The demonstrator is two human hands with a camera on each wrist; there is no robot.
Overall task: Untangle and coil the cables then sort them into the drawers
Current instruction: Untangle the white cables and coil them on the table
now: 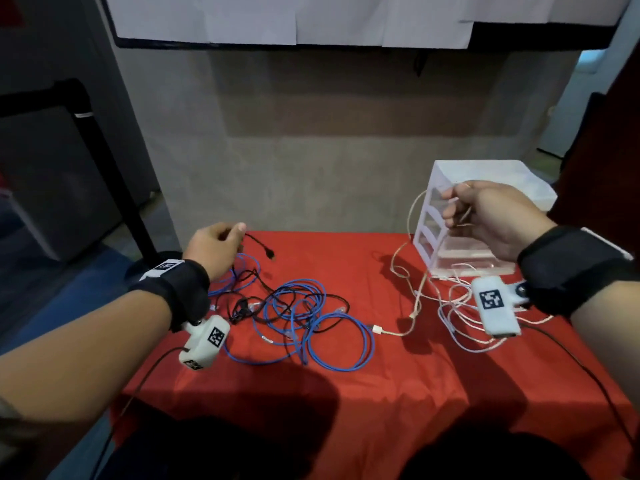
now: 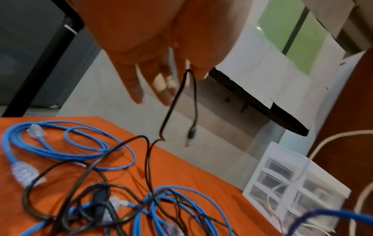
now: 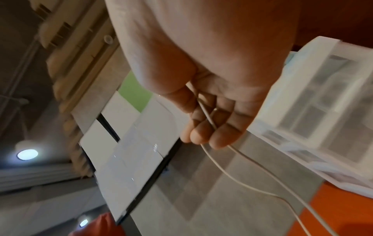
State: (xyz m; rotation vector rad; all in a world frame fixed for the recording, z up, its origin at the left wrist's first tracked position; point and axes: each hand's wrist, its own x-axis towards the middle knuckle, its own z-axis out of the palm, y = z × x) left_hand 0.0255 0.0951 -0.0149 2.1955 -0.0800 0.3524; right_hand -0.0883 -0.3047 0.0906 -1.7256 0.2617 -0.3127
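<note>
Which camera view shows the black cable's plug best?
The left wrist view: the plug dangles below the left hand, fairly large. The head view shows it small. The right wrist view misses it.

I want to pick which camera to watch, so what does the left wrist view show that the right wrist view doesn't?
Only the left wrist view: the left hand pinching the black cable, its plug dangling, over the blue cables. Only the right wrist view: the right hand curled round the white cable, and ceiling lights. Both: the drawers and the red cloth.
</note>
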